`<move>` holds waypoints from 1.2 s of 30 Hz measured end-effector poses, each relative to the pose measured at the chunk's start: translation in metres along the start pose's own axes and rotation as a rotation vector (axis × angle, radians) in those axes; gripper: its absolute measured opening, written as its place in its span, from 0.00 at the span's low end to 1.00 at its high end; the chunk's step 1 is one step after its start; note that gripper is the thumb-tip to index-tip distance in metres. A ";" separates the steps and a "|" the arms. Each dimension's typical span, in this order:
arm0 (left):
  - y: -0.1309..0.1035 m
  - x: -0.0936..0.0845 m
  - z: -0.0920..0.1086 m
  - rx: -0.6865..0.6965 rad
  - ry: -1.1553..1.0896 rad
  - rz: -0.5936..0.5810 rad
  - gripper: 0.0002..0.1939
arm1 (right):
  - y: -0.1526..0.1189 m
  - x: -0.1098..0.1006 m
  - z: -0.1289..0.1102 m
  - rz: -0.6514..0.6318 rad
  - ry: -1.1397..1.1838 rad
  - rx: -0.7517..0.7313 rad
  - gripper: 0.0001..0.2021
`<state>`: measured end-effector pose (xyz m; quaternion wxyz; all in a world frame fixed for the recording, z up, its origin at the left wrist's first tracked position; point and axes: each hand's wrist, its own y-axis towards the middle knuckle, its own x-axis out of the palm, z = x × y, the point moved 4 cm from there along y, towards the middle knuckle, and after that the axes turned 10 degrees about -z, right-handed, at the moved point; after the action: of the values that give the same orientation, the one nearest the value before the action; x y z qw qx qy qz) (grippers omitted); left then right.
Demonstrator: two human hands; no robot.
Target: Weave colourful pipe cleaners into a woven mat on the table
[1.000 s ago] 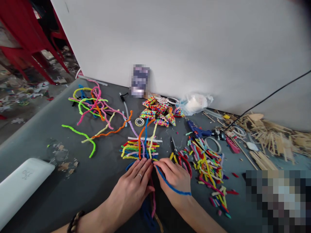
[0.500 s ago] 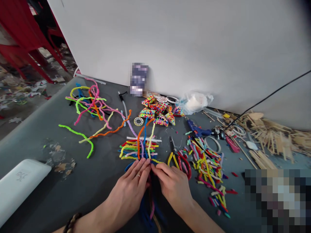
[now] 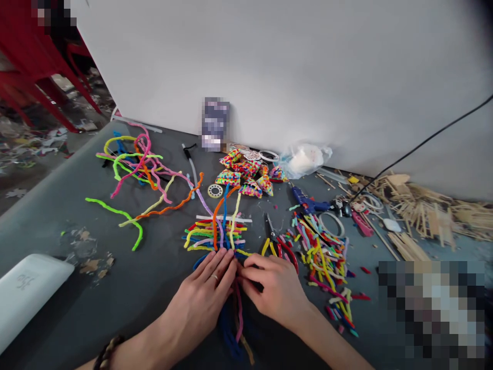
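Note:
A striped weave of short coloured pipe cleaners lies on the table, crossed by longer orange, lilac, blue and pale yellow strands. My left hand rests on its near end, fingers stretched out flat and pressing the strands down. Touching the left fingertips, my right hand has its thumb and fingers pinched at the weave's near right edge; the pipe cleaner in the pinch is mostly hidden. Blue, pink and brown pipe-cleaner ends trail out below both hands. A white stick lies along the weave's far edge.
Red-handled scissors and a heap of cut pipe cleaners lie right of my hands. Further back are a blue glue gun, multicoloured woven pieces and wooden sticks. Long pipe cleaners tangle at left, beyond a white device.
The right fingers have shifted slightly at the weave's edge, with the index finger more bent and raised. My left hand keeps pressing. The whole view has slid a little left.

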<state>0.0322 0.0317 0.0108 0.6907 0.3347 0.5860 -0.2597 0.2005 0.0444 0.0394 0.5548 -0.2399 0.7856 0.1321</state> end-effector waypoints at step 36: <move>-0.003 0.005 0.003 -0.008 -0.008 -0.099 0.31 | 0.040 -0.020 0.008 0.248 -0.033 0.239 0.10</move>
<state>0.0329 0.0279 0.0060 0.6808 0.3016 0.6000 -0.2926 0.1912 0.0870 0.0529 0.5715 -0.0712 0.8101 0.1093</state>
